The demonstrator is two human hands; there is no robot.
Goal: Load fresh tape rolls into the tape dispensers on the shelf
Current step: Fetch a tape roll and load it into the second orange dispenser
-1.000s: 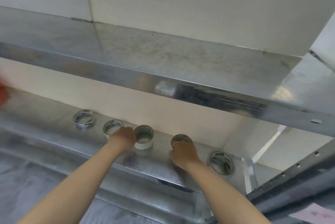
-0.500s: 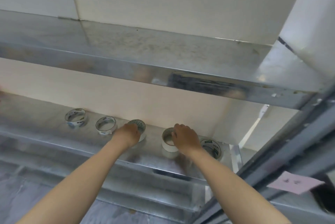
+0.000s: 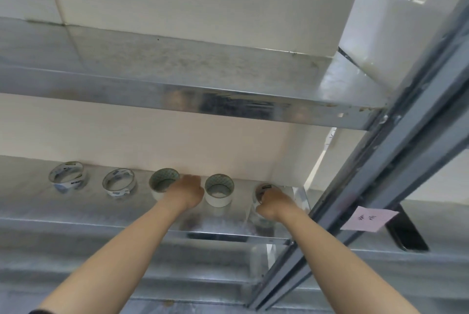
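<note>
- Right fingers [image 3: 266,196]: curled over the near rim of roll 5 [image 3: 265,186]. This top grasp probably serves to lift the roll or slide it.
- Right hand [image 3: 275,203]: covers most of roll 5 at the right end of the row, close to the post [image 3: 380,186].
- Left hand [image 3: 186,193]: its back faces the camera and the knuckles are bent. It lies against the right wall of roll 3 [image 3: 162,181]. The fingertips are hidden, so a true grip cannot be told from a mere touch.
- Roll 4 [image 3: 219,190]: stands untouched between the two hands.
- Roll 1 [image 3: 67,176] and roll 2 [image 3: 119,183]: further left, well apart from both hands.
- Row: all five rolls stand core-up and spaced apart near the wall [image 3: 152,136] at the back of the shelf [image 3: 76,209]. This layout probably lets each one be picked up singly.
- Dispensers: none in view, so loading appears not yet begun.
- Upper shelf [image 3: 177,65]: overhangs the row, which explains the low, forward reach of both arms.
- Note [image 3: 368,218]: pink paper fixed to the frame at right, its writing illegible.
</note>
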